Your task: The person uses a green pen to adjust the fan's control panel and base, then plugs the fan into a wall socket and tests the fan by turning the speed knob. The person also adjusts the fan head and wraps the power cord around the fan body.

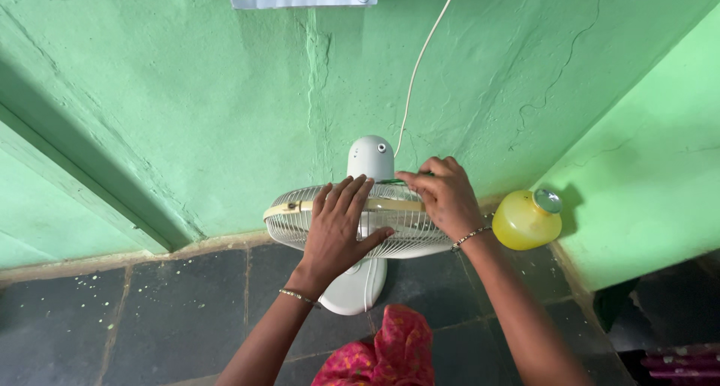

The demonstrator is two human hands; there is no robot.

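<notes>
Green plastered walls point(187, 93) meet a dark stone-tile floor point(150, 311), with a pale skirting strip at nine o'clock running along their join. At centre stands a white table fan point(373, 158), seen from above: a rounded motor housing against the wall, a wire cage point(289, 222) of thin white ribs banded by a cream rim, and a round white base on the tiles at six o'clock. The left hand point(337, 225) lies flat on top of the cage, fingers spread and extended, gripping nothing. Just to its right, the right hand point(444, 195) curls over the cage's rear edge, fingertips pinched together on something small and green; what it is cannot be told. A white cord point(420, 60) climbs the wall toward twelve o'clock. At three o'clock a yellow plastic pot point(525, 221) with a metal cap rests by the corner.
</notes>
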